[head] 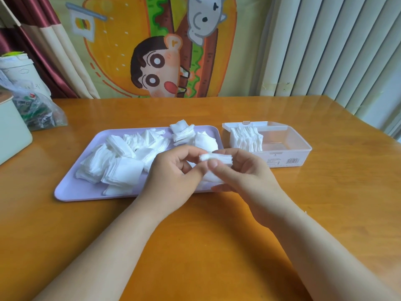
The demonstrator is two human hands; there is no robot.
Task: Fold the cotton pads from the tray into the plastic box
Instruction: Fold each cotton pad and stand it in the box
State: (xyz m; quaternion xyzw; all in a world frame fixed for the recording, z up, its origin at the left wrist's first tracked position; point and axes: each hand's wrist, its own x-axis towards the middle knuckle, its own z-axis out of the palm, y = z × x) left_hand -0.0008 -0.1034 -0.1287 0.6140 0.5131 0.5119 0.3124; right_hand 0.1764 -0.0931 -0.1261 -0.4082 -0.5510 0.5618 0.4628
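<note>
Only one bit of print shows: a small dark label on the front wall of the box (288,146), too small to read.

Both hands are up over the near right corner of the tray (65,192), fingers curled. The left hand (173,170) pinches the left end of a folded pad (216,158) between thumb and fingertips; the right hand (245,172) pinches its right part, thumb on top. More white cotton hangs below between the hands, and I cannot tell whether it is the same pad. The pad's long axis runs left to right, roughly level, clear of the tray beneath.

A pile (121,157) of unfolded squares lies spread across the tray, with a smaller stack toward the far right. The box stands just right of the tray on the table (195,235), lid open at the back. A row (246,137) of folded pads stands on edge at its left end.

A clear bag (36,111) lies at the table's far left.
</note>
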